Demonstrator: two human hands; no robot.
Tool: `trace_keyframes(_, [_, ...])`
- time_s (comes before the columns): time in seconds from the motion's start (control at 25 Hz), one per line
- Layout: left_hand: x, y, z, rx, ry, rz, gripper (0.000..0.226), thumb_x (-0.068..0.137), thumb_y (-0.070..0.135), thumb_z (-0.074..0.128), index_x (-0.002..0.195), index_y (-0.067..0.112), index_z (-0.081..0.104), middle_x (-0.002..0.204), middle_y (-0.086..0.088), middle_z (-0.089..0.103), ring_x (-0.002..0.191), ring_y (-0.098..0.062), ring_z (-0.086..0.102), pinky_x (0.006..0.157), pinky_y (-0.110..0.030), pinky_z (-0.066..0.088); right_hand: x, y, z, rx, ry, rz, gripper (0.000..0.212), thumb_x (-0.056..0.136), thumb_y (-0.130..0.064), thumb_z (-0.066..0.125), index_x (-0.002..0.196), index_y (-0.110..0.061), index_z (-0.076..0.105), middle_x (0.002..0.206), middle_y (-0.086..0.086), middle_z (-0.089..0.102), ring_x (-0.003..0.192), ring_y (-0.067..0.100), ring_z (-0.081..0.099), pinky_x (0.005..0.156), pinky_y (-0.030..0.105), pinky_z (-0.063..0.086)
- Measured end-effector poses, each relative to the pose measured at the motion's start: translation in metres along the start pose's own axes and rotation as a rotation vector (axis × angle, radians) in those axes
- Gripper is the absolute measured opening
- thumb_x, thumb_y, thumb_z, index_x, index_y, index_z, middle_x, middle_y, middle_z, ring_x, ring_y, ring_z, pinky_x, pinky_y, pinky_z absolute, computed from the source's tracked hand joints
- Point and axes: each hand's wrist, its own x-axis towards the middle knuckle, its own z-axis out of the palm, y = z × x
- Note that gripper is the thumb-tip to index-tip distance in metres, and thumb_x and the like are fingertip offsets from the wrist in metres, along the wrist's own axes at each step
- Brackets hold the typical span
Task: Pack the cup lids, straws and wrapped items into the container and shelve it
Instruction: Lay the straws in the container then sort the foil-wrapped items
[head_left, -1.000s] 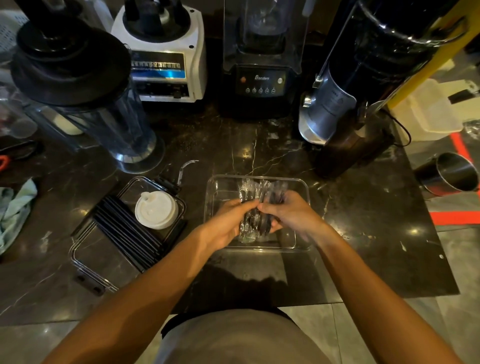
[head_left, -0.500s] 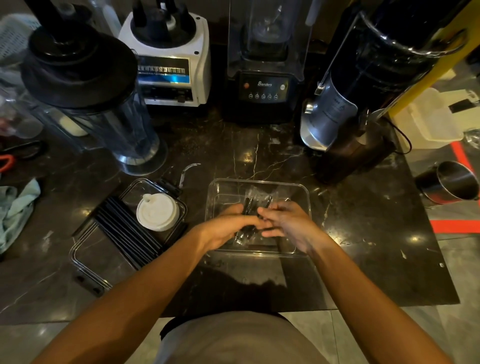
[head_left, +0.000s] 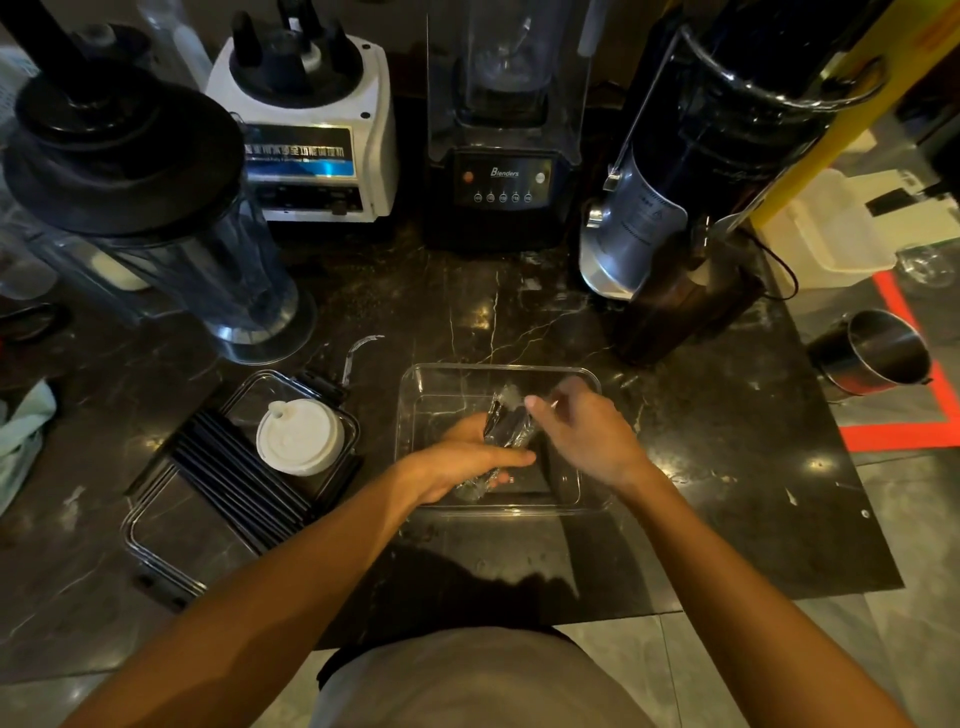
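Inside the clear container, near the middle of the bench's front edge, the left hand cups a bundle of wrapped items while the right hand pinches its far end. The film looks light, crinkly and slippery, so gripping the bundle's middle seems safest. The white cup lids sit on the black straws across the container's lid toward the bench's left, light and easily scattered
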Motion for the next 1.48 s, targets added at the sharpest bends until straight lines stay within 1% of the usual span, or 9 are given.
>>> trace_keyframes(0.16, [0.0, 0.01, 0.004, 0.013, -0.062, 0.018, 0.036, 0.083, 0.003, 0.082, 0.112, 0.013, 0.064, 0.09, -0.003, 0.073, 0.074, -0.016, 0.071, 0.074, -0.035, 0.06, 0.005, 0.008, 0.01, 0.127, -0.087, -0.073, 0.054, 0.11, -0.038, 0.041, 0.16, -0.018, 0.034, 0.157, 0.006, 0.047, 0.143, 0.02, 0.047, 0.113, 0.031, 0.038])
trace_keyframes(0.4, [0.01, 0.03, -0.015, 0.381, -0.193, -0.012, 0.028, 0.083, -0.003, 0.077, 0.102, 0.015, 0.065, 0.088, -0.004, 0.071, 0.077, -0.015, 0.069, 0.073, -0.03, 0.057, -0.004, 0.009, -0.006, -0.366, -0.089, -0.362, 0.074, 0.099, -0.041, 0.061, 0.163, -0.027, 0.026, 0.169, -0.006, 0.027, 0.153, 0.017, 0.026, 0.123, 0.042, 0.028])
trace_keyframes(0.48, [0.014, 0.041, -0.017, 0.486, -0.262, -0.056, 0.036, 0.082, -0.008, 0.074, 0.1, 0.021, 0.063, 0.087, -0.005, 0.07, 0.077, -0.018, 0.066, 0.071, -0.031, 0.056, -0.011, 0.005, -0.004, -0.504, -0.139, -0.373, 0.082, 0.093, -0.047, 0.068, 0.161, -0.025, 0.028, 0.164, -0.004, 0.035, 0.148, 0.02, 0.031, 0.12, 0.045, 0.029])
trace_keyframes(0.64, [0.021, 0.057, -0.01, 0.545, -0.287, -0.127, 0.042, 0.083, -0.012, 0.071, 0.118, 0.01, 0.062, 0.091, -0.01, 0.07, 0.069, -0.013, 0.064, 0.065, -0.027, 0.053, -0.014, -0.002, 0.011, -0.728, -0.081, -0.262, 0.051, 0.098, -0.041, 0.061, 0.141, -0.016, 0.05, 0.138, 0.006, 0.06, 0.133, 0.027, 0.045, 0.11, 0.044, 0.034])
trace_keyframes(0.76, [0.028, 0.056, -0.006, 0.636, -0.229, -0.166, 0.05, 0.081, -0.009, 0.074, 0.122, 0.014, 0.057, 0.105, -0.01, 0.069, 0.081, -0.015, 0.067, 0.076, -0.029, 0.057, -0.017, -0.005, 0.02, -0.599, -0.139, -0.161, 0.051, 0.099, -0.036, 0.06, 0.143, -0.014, 0.049, 0.13, 0.01, 0.065, 0.126, 0.031, 0.056, 0.103, 0.042, 0.043])
trace_keyframes(0.92, [0.03, 0.052, -0.013, 0.811, -0.075, -0.087, 0.062, 0.074, 0.015, 0.087, 0.127, 0.022, 0.057, 0.123, 0.0, 0.057, 0.107, -0.018, 0.059, 0.084, -0.03, 0.053, -0.022, 0.0, 0.028, -0.351, -0.211, 0.002, 0.017, 0.1, -0.032, 0.058, 0.11, -0.018, 0.061, 0.102, 0.005, 0.069, 0.094, 0.025, 0.066, 0.08, 0.033, 0.047])
trace_keyframes(1.2, [0.019, 0.033, -0.022, 0.143, 0.161, -0.037, 0.075, 0.071, 0.012, 0.092, 0.137, 0.014, 0.055, 0.124, -0.007, 0.069, 0.113, -0.021, 0.069, 0.095, -0.035, 0.057, -0.016, 0.001, 0.027, 0.077, -0.2, 0.241, 0.014, 0.101, -0.032, 0.06, 0.102, -0.019, 0.065, 0.09, 0.004, 0.071, 0.076, 0.018, 0.068, 0.063, 0.029, 0.052])
trace_keyframes(1.4, [0.011, 0.028, -0.02, -0.135, 0.152, -0.065, 0.066, 0.077, 0.026, 0.089, 0.132, 0.014, 0.056, 0.123, -0.011, 0.072, 0.111, -0.023, 0.073, 0.097, -0.035, 0.058, -0.013, 0.002, 0.025, 0.043, -0.195, 0.228, 0.01, 0.099, -0.026, 0.063, 0.105, -0.018, 0.062, 0.09, 0.001, 0.067, 0.076, 0.015, 0.065, 0.061, 0.027, 0.05])
trace_keyframes(1.48, [0.011, 0.024, -0.017, -0.171, 0.188, -0.064, 0.057, 0.083, 0.021, 0.085, 0.131, 0.012, 0.057, 0.124, -0.013, 0.072, 0.111, -0.024, 0.073, 0.095, -0.034, 0.06, -0.008, 0.001, 0.022, -0.058, -0.209, 0.187, 0.017, 0.098, -0.027, 0.063, 0.112, -0.017, 0.062, 0.097, 0.001, 0.067, 0.086, 0.018, 0.066, 0.072, 0.032, 0.055])
